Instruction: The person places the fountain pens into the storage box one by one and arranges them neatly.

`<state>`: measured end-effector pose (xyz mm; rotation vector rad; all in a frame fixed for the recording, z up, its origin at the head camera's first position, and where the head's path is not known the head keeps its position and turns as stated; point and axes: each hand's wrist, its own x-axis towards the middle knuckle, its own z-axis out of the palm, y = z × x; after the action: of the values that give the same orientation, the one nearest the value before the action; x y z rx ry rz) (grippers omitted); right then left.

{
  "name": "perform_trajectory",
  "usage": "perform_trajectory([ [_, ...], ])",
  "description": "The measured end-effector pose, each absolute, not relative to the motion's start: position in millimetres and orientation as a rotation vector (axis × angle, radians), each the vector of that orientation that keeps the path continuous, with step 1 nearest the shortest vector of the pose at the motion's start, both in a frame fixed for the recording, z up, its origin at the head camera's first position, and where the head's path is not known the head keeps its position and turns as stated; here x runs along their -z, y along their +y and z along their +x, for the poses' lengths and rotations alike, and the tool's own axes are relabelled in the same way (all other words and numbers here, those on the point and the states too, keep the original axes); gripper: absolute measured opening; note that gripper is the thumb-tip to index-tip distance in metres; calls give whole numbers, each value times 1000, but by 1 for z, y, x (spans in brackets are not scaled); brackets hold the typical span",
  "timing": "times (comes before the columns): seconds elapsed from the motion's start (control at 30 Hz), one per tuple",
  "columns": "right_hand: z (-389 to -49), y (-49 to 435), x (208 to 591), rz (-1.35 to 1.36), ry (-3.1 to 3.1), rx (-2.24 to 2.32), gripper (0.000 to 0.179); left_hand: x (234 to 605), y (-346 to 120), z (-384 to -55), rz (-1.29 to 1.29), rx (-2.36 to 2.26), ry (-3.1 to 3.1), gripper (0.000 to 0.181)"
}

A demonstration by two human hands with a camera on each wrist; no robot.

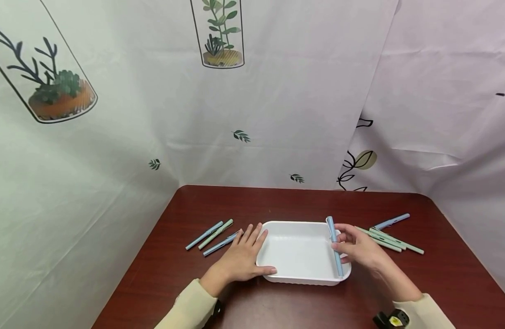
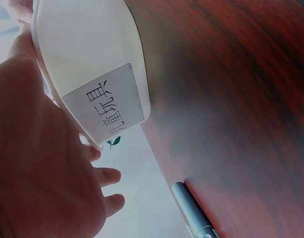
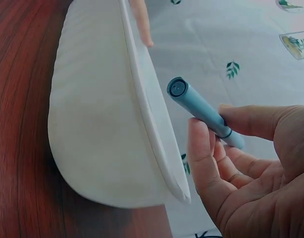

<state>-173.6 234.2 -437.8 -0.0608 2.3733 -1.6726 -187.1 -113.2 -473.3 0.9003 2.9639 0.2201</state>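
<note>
White, plant-printed fabric walls [image 1: 277,100] rose behind a dark red wooden table [image 1: 277,306], on which sat a shallow white rectangular tray [image 1: 293,251] with rounded corners. A person's left hand [image 1: 244,256] rested against the tray's left rim, fingers straight and spread. The right hand [image 1: 357,244] pinched a slim light-blue pen [image 1: 332,230], raised at the tray's right end. Two blue pens [image 1: 204,236] and one pale-green pen [image 1: 215,234] lay left of the tray; another blue pen [image 1: 392,221] and several pale-green pens [image 1: 408,246] lay right. With only one pen lifted, the work seemed barely begun, the others apparently left to handle.
</note>
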Motion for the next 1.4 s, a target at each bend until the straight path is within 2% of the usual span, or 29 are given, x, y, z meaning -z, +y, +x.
perform_trajectory([
  [0.33,-181,210,443,-16,2378,1679,66,474,-112,-187,898,-211,2976,105],
  [1.4,-194,128,474,-10,2272,1730,51,472,-110,-187,880,-165,2992,103],
])
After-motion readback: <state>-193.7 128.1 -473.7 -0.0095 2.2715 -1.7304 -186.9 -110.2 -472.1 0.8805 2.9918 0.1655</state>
